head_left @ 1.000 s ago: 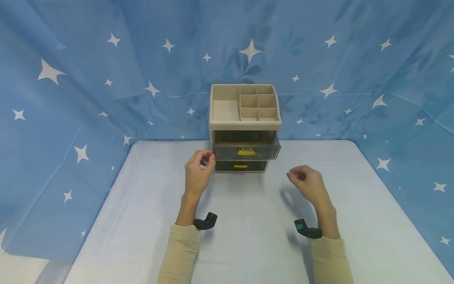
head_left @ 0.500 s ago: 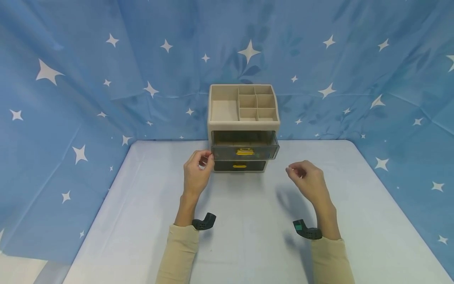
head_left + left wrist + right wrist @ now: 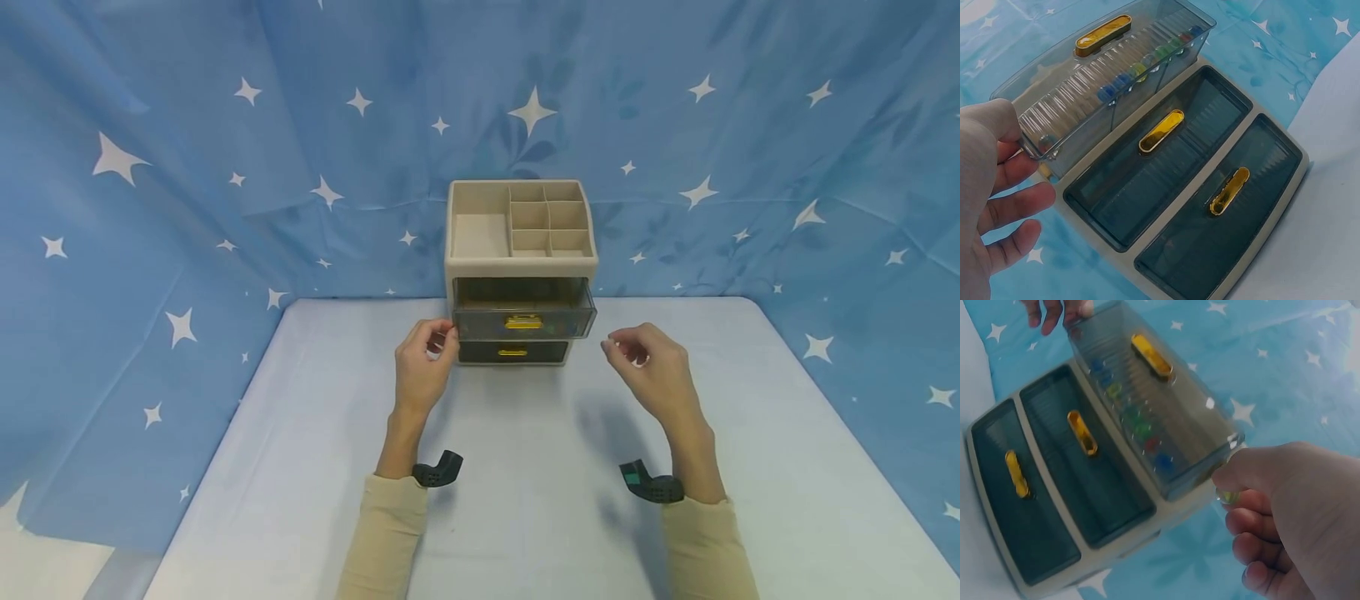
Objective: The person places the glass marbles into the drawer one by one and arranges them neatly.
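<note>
A cream desktop organizer (image 3: 525, 268) stands at the back of the table with its clear top drawer (image 3: 1166, 25) pulled out. Several colored glass marbles (image 3: 1138, 70) show through the drawer's wall, mostly in a row, in blue, green, yellow and red. My left hand (image 3: 423, 367) pinches the drawer's front left corner between thumb and fingers. To the right of the drawer, my right hand (image 3: 654, 371) is raised above the table, thumb and forefinger together. Between them it holds a yellow-green glass marble (image 3: 1227, 497), partly hidden by the thumb in the right wrist view.
Lower drawers with gold handles (image 3: 1161, 131) are closed beneath the open one. The organizer's top has divided compartments (image 3: 547, 218). A white-covered table (image 3: 510, 500) spreads in front, and a blue star-patterned curtain (image 3: 360, 167) hangs behind and at both sides.
My right hand has risen slightly, farther from me and nearer the organizer. My left hand stays at the drawer's corner, and the drawer stays pulled out.
</note>
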`<action>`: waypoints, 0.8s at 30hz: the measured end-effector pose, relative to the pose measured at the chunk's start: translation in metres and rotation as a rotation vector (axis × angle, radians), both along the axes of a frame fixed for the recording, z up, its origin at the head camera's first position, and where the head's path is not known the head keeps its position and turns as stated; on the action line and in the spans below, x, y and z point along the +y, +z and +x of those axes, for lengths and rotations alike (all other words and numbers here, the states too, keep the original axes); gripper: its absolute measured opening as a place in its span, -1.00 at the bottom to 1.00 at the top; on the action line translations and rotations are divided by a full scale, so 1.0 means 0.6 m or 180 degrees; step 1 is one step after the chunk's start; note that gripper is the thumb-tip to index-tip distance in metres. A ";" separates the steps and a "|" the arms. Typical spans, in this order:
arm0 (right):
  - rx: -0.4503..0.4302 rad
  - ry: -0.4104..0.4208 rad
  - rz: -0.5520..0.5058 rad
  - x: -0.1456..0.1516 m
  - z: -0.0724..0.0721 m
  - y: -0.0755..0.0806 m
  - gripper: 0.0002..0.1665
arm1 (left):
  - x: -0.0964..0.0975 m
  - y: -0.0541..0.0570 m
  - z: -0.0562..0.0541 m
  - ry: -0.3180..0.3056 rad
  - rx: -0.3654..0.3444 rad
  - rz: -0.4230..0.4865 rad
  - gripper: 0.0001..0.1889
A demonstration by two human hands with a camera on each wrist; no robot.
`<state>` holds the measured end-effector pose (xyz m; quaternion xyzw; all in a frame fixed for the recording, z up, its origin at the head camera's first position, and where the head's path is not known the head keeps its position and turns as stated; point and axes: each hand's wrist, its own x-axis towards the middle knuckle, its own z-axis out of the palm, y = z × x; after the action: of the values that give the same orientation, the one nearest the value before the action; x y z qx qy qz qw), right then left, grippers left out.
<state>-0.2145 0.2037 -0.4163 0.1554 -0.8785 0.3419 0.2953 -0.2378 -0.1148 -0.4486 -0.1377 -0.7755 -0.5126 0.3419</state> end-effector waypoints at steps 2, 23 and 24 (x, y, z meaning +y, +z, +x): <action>0.0068 0.0050 -0.0034 -0.005 0.000 0.007 -0.88 | -0.001 0.000 0.000 0.0006 -0.0013 -0.0010 -0.90; 0.0633 0.0600 -0.0068 -0.054 -0.022 0.064 -0.83 | 0.000 0.004 0.003 -0.0004 -0.0043 0.0000 -0.90; 0.0665 0.0626 -0.0067 -0.057 -0.025 0.067 -0.83 | 0.000 0.004 0.003 -0.0008 -0.0042 -0.0003 -0.90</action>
<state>-0.2292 0.1695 -0.3760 0.2724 -0.8199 0.3604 0.3518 -0.2360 -0.1145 -0.4463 -0.1353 -0.7778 -0.5136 0.3361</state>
